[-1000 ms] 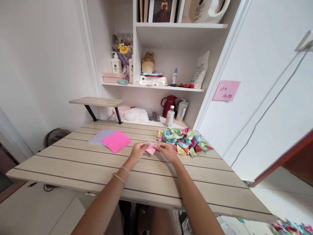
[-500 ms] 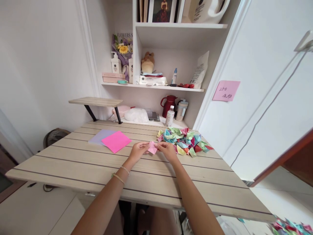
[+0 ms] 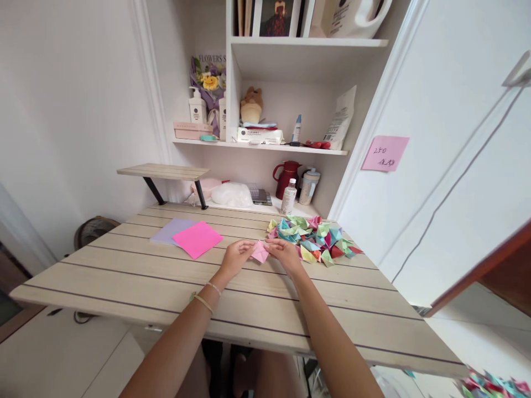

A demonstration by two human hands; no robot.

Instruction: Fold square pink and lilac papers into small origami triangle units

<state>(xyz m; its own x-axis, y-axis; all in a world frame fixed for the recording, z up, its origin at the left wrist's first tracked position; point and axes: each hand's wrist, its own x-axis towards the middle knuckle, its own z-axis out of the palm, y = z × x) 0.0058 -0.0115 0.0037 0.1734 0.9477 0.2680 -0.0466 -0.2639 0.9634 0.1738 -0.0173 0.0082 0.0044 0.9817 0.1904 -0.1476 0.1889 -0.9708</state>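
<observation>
Pale pink and creased, the small folded paper (image 3: 260, 253) narrows to a point between left grip (image 3: 238, 256) and right grip (image 3: 285, 255), both pinching its edges.

A small folded pink paper (image 3: 260, 252), diamond-shaped, is held by fingers (image 3: 274, 246) at either side.

A home (plush toy (image 3: 251, 106), bouquet (image 3: 210, 83))

Pink folded paper (image 3: 260, 254) — partly covered by fingers (image 3: 273, 246), white jug (image 3: 357, 27) — top cut off, floor pile (image 3: 492, 385) cropped
</observation>
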